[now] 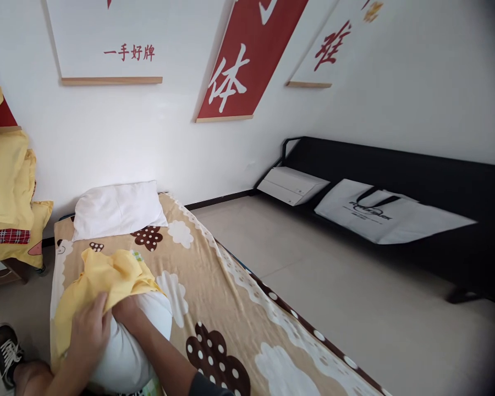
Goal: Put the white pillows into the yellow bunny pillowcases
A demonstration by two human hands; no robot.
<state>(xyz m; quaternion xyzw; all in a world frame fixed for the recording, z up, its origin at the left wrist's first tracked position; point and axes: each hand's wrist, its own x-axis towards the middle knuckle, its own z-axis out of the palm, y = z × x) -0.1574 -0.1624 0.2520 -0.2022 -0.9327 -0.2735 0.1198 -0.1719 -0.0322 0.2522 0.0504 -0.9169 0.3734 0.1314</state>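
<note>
A white pillow (127,352) lies on the near end of the bed, half inside a yellow pillowcase (107,275). My left hand (88,330) rests on the yellow cloth with its fingers curled, gripping the fabric at the pillow's left side. My right hand (126,311) reaches under the edge of the pillowcase on top of the white pillow; its fingers are hidden by the cloth. A second white pillow (117,209) lies at the head of the bed.
The bed has a tan blanket (214,297) with flower shapes. Yellow pillows (6,187) are stacked on a stand at left. A black bench (416,181) at right carries a white box (292,184) and a white bag (379,214). My shoe (4,346) shows at bottom left.
</note>
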